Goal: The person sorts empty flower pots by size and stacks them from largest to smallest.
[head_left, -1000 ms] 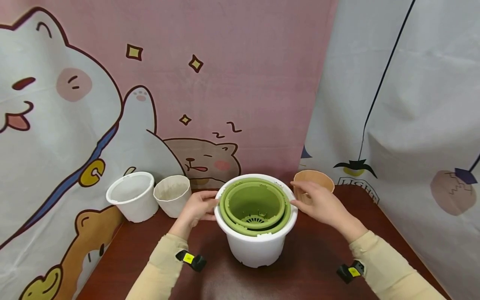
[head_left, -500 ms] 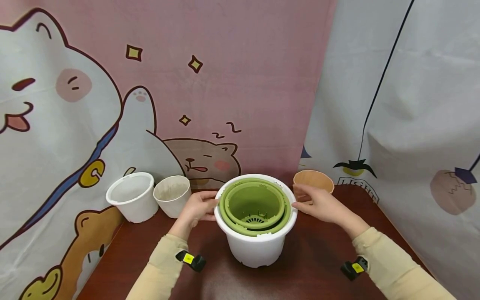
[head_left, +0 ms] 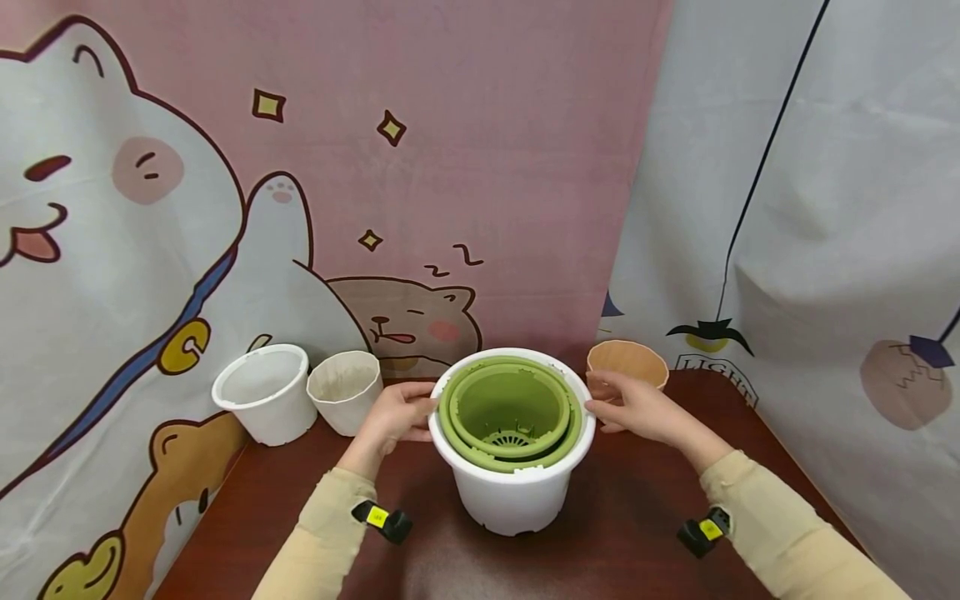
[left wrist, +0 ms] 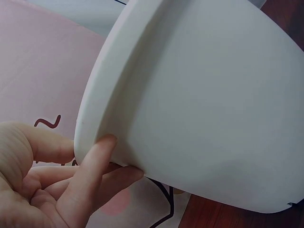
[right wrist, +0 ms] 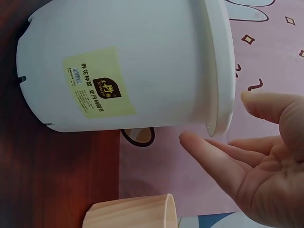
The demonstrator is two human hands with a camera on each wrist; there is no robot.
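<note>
A large white flower pot stands upright in the middle of the table. Nested inside it are two green pots, an outer one and an inner one with a slotted bottom. My left hand pinches the white pot's left rim; in the left wrist view its thumb meets the rim's edge and its fingers reach beneath the lip. Close to the right rim is my right hand, thumb and fingers spread around the lip. The right wrist view shows a small gap between its thumb and the rim.
Back left stand a white round pot and a smaller off-white faceted pot. An orange pot sits at the back right, partly behind my right hand. A printed curtain hangs behind the dark red table.
My right hand has lowered a little beside the white pot's right rim, uncovering more of the orange pot. The left hand and the pots have stayed put.
</note>
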